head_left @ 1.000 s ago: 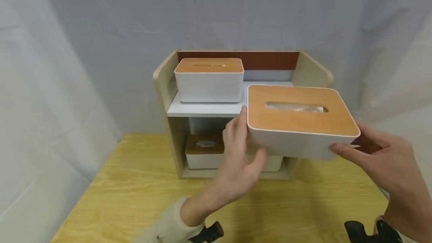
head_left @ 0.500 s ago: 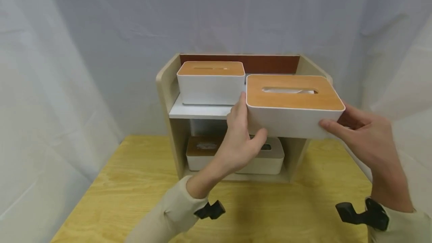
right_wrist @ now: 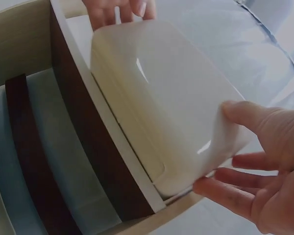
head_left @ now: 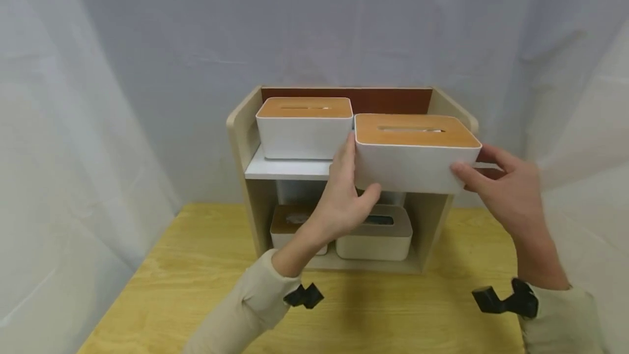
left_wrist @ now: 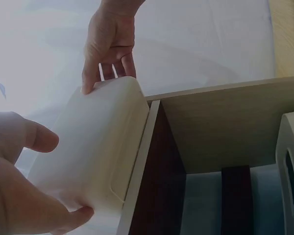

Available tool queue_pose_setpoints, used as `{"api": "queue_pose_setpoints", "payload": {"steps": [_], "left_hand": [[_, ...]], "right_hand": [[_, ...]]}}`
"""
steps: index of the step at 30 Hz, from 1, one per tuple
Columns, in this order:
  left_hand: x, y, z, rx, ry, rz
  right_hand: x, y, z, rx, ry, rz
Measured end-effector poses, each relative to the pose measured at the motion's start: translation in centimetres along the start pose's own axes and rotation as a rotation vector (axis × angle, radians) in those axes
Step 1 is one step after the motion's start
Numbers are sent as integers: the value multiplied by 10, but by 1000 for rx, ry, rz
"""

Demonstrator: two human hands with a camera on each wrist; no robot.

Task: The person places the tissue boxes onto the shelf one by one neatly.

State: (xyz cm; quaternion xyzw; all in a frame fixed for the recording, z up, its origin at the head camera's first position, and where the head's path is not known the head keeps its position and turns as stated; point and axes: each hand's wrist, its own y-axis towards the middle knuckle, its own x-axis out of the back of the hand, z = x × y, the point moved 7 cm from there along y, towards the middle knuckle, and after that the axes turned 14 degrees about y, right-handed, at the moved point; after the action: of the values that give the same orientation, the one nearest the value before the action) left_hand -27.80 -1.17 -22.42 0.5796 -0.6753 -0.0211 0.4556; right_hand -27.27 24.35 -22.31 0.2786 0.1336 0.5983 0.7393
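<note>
Holding the tissue box (head_left: 416, 153) at both ends, I have my left hand (head_left: 344, 201) curled round its nine o'clock end, my right hand (head_left: 501, 190) gripping the three o'clock end. It hangs partly over the upper shelf (head_left: 290, 168), beside another tissue box (head_left: 304, 127), apparently not yet set down.

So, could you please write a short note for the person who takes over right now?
Left hand grips the left end of the held tissue box; right hand grips its right end.
The box is at the upper shelf of the wooden rack, right of the box already there, not yet released.
Two boxes sit below.
Left: probably push it in, let go.
</note>
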Motion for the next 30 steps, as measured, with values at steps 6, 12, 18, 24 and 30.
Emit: {"api": "queue_pose_setpoints", "payload": {"steps": [6,12,18,24,30], "left_hand": [[3,-12,4,-96,29,-107],[0,-20,4,-187,222,-202],[1,-19,6,-226,275,-257],[-1,-13,11,-202,297,-239],[2,-8,13,-194,352,-255]], "right_hand": [[-5,-11,3,75,52,-163],[-15,-28,10,264,67,-281],[-23,-27,12,312,60,-261],[-29,-23,8,251,69,-207],[-34,-20,3,191,80,-174]]}}
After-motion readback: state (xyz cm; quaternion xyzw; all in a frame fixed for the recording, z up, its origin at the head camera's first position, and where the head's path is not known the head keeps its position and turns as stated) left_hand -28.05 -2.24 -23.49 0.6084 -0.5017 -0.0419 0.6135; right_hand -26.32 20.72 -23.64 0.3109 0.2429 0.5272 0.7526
